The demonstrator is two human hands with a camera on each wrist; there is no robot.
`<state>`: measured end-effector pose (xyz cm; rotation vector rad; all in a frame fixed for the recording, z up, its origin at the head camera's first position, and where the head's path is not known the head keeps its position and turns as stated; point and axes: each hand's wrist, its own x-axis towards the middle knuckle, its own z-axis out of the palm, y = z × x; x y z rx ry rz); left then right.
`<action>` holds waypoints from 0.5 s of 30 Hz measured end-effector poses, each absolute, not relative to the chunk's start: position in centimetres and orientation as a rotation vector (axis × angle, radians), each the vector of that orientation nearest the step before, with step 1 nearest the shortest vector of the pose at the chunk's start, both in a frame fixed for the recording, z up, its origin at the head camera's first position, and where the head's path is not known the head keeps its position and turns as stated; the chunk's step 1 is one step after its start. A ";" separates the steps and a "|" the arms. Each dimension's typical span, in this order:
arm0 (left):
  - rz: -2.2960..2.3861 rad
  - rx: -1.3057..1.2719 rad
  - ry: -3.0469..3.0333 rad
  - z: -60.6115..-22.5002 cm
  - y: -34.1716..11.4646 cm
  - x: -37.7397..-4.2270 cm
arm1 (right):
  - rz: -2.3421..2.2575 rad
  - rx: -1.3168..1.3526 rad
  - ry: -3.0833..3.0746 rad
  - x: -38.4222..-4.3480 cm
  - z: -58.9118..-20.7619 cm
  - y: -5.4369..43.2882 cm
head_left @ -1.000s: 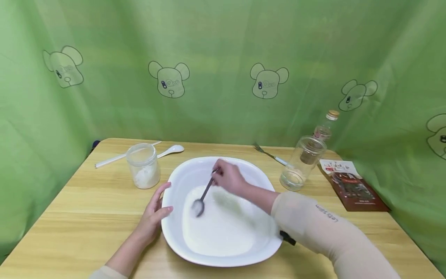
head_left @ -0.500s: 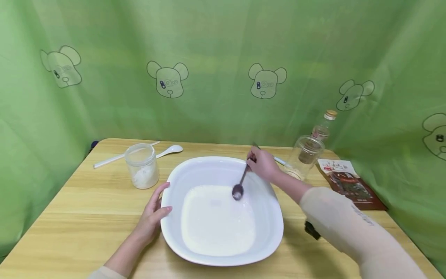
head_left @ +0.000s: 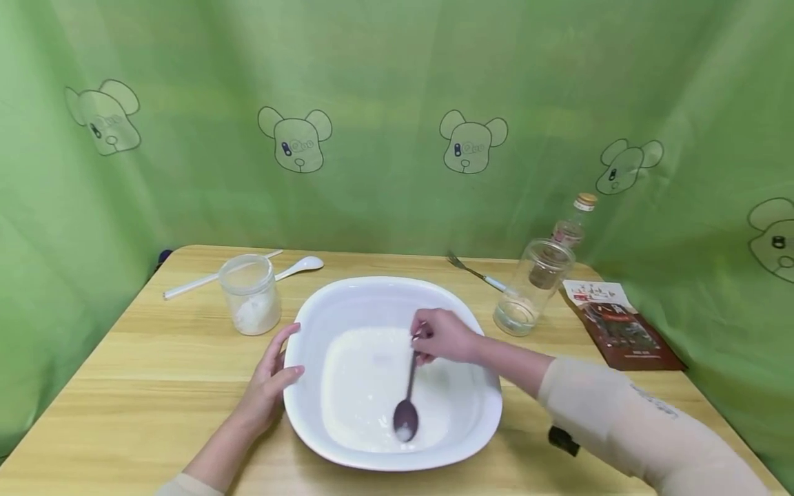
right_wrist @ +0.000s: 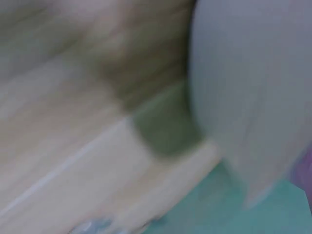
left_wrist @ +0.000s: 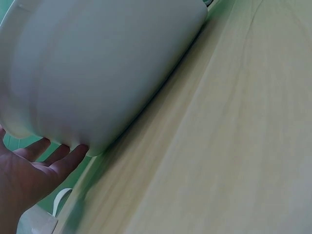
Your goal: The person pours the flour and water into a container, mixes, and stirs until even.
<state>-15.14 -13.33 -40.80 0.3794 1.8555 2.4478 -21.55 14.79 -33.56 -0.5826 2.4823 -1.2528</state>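
In the head view a white basin (head_left: 302,420) with milky white contents sits at the front middle of the table. My left hand (head_left: 268,389) holds its left side, thumb on the rim; the left wrist view shows fingertips (left_wrist: 78,152) against the outer wall. Over the basin's right half, my right hand (head_left: 443,334) pinches the handle of a dark spoon (head_left: 406,413). The spoon's bowl points down toward the front of the basin, with a whitish patch at its tip. The right wrist view is blurred and shows the basin's outside (right_wrist: 248,73), not the spoon.
Left of the basin stands a clear jar (head_left: 251,296) of white powder, near a white spoon (head_left: 305,264) and a white stick (head_left: 189,286). At the right are a fork (head_left: 474,271), a glass jar (head_left: 527,293), a corked bottle (head_left: 571,224) and a brown packet (head_left: 626,331).
My right hand has swept the spoon from the basin's left side to its back right, then forward toward the near middle. My left hand has stayed on the rim.
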 end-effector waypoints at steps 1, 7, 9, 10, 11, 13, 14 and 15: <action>2.444 0.379 1.853 -40.8 -13.3 -15.1 | -1.251 -0.540 2.521 -21.9 -33.4 15.6; 2.447 0.386 1.828 -41.1 -13.2 -15.0 | -1.265 -0.347 2.780 -25.4 -32.8 16.1; 2.450 0.377 1.828 -41.1 -13.1 -15.0 | -1.317 -0.332 2.787 -26.0 -33.2 14.4; 2.452 0.371 1.828 -41.1 -13.0 -14.9 | -1.345 -0.354 2.769 -26.0 -33.4 13.3; 2.453 0.362 1.832 -41.1 -13.0 -14.9 | -1.370 -0.389 2.742 -25.8 -33.7 12.3; 2.456 0.353 1.835 -41.1 -12.9 -14.8 | -1.388 -0.511 2.659 -24.7 -34.0 10.6; 2.458 0.351 1.835 -41.1 -12.9 -14.8 | -1.378 -0.586 2.606 -23.9 -34.1 10.0; 2.459 0.348 1.836 -41.1 -12.9 -14.8 | -1.364 -0.655 2.545 -23.0 -34.2 9.7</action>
